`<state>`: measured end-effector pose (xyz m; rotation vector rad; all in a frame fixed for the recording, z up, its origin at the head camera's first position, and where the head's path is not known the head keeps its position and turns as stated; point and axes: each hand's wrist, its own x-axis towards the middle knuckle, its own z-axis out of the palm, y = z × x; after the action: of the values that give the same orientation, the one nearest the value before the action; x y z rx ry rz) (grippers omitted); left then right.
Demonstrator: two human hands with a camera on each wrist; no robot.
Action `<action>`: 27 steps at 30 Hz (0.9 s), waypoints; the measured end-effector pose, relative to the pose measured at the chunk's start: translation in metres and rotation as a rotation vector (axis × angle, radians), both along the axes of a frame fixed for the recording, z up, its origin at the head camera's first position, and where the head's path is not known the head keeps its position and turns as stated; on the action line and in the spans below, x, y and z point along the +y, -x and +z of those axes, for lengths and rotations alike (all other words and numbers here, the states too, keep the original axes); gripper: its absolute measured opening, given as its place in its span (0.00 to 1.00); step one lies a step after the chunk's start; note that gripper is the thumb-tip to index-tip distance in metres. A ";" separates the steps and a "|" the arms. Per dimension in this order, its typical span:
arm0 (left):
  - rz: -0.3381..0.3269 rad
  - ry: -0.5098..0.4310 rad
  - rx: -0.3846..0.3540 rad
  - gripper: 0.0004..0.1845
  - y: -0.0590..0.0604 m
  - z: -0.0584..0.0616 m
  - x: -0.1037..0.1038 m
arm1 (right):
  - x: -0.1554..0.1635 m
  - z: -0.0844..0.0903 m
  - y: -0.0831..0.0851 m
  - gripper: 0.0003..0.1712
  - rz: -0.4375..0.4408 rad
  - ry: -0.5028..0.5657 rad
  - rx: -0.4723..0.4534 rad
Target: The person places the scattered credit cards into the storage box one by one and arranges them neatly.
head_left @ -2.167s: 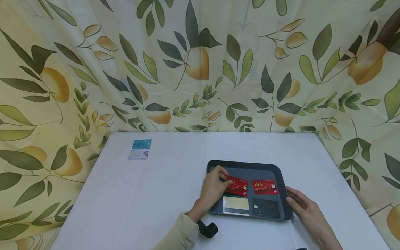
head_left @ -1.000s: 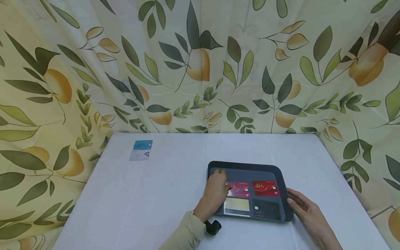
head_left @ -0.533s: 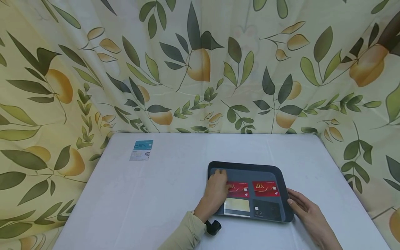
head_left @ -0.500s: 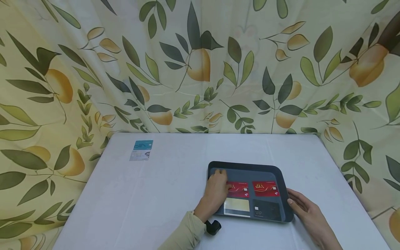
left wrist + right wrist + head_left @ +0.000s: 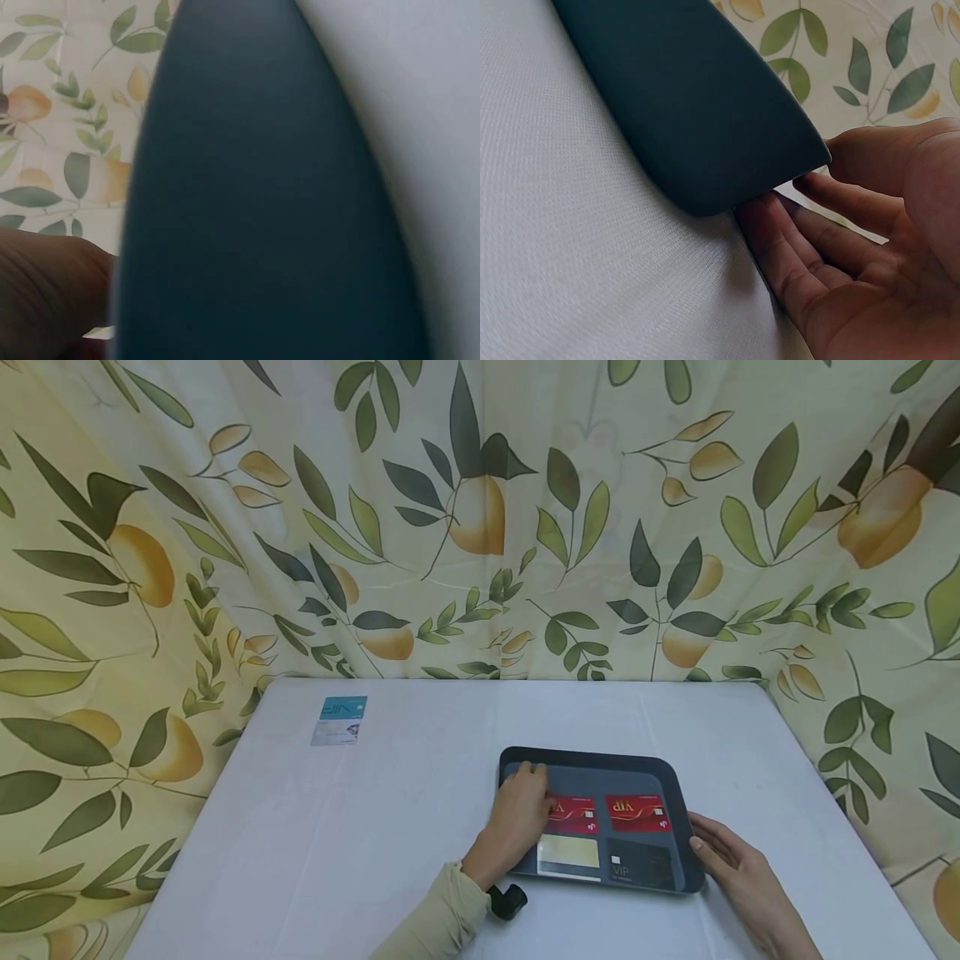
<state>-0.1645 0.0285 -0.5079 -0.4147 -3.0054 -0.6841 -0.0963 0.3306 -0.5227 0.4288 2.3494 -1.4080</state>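
Showing cards (image 5: pixel 573 815) — head view only

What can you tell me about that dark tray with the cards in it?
The dark tray is a shallow, matte blue-grey rectangle with rounded corners and a low raised rim, plastic by the look of it. It lies flat on the white table, near the front edge. Four cards lie inside: two red, one pale, one black. The left hand rests over its left side; the right hand touches its right rim.
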 end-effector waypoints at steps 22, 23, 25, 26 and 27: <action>-0.074 -0.178 0.032 0.10 0.011 0.022 -0.031 | 0.000 -0.001 0.002 0.49 -0.016 0.024 -0.020; -0.073 -0.189 0.043 0.11 0.012 0.023 -0.033 | 0.000 -0.001 0.002 0.49 -0.016 0.025 -0.022; -0.072 -0.223 0.060 0.11 0.014 0.024 -0.037 | 0.000 -0.001 0.002 0.49 -0.018 0.026 -0.025; -0.069 -0.237 0.069 0.11 0.015 0.025 -0.039 | 0.000 -0.001 0.002 0.49 -0.020 0.031 -0.027; -0.065 -0.253 0.079 0.11 0.016 0.026 -0.042 | 0.000 -0.001 0.002 0.50 -0.023 0.031 -0.028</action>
<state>-0.1805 -0.0131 -0.4822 -0.5131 -2.7930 -1.0122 -0.0983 0.3302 -0.5240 0.4659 2.3040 -1.4375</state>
